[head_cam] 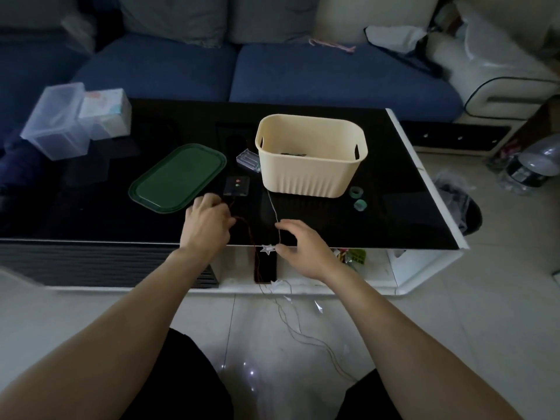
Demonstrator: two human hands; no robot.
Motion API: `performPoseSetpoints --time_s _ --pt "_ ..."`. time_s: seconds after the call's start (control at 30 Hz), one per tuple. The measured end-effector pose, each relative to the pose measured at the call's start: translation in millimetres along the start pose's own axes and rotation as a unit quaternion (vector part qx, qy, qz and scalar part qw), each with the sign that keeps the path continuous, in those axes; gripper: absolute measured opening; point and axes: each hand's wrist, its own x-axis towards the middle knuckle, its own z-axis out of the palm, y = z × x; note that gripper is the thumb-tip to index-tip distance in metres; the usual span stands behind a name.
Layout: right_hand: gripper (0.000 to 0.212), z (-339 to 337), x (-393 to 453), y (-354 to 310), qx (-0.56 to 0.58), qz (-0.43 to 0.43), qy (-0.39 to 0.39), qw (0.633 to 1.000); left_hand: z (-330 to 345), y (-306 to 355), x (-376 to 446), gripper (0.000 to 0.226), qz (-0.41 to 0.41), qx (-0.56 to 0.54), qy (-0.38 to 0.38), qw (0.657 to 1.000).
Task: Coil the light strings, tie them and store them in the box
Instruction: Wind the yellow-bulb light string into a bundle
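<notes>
Two bare forearms reaching from the bottom edge over dark-clad knees and pale floor tiles toward a low black glass table (394, 183). Left hand (207, 221) knuckles-up near the table's front edge, fingers curled down onto a thin reddish-dark wire (247, 228); whether clamped on it or only pressing, cannot tell. Right hand (298, 245) just beside, at the very edge, thumb and forefinger pinched together on a fine pale light string (274, 207), a small white star light (268, 248) touching the thumb tip. Same string running up across the glass to the foot of the cream box (312, 171), and down over the edge to loose loops on the floor, more star shapes scattered there.

Cream ribbed box upright mid-table, slot handles at both ends, something dark lying in its bottom, too dim to identify. Left of it: a clear battery case (248, 160) touching the box side, a small black controller (237, 186) with red and green dots, a green lid (178, 177) lying flat. Right of the box: two green tape rolls (357, 198) near each other. Far left corner: a clear plastic tub (56, 122) and a tissue pack (106, 112). Blue sofa (318, 74) behind.
</notes>
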Motion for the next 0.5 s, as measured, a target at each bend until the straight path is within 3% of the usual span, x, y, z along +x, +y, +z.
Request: performPoseSetpoints --time_s 0.1,0.2,0.3,0.5 --pt "0.05 -7.2 -9.9 -6.2 0.049 -0.005 0.032 0.998 -21.9 10.3 -8.2 0.009 0.022 -0.156 0.104 0.982" --pt "0.052 -13.9 -22.5 -17.8 0.119 -0.021 0.052 0.991 -43.1 29.7 -25.3 0.008 0.049 -0.254 0.128 0.957" --pt "0.056 -17.4 -33.0 -30.2 0.178 -0.035 0.024 0.983 -57.8 46.8 -40.2 0.007 0.068 -0.318 0.14 0.935" --pt "0.007 -31.5 -62.2 -57.9 0.328 -0.045 -0.058 0.942 -69.6 74.7 -61.4 0.007 0.107 -0.341 0.078 0.931"
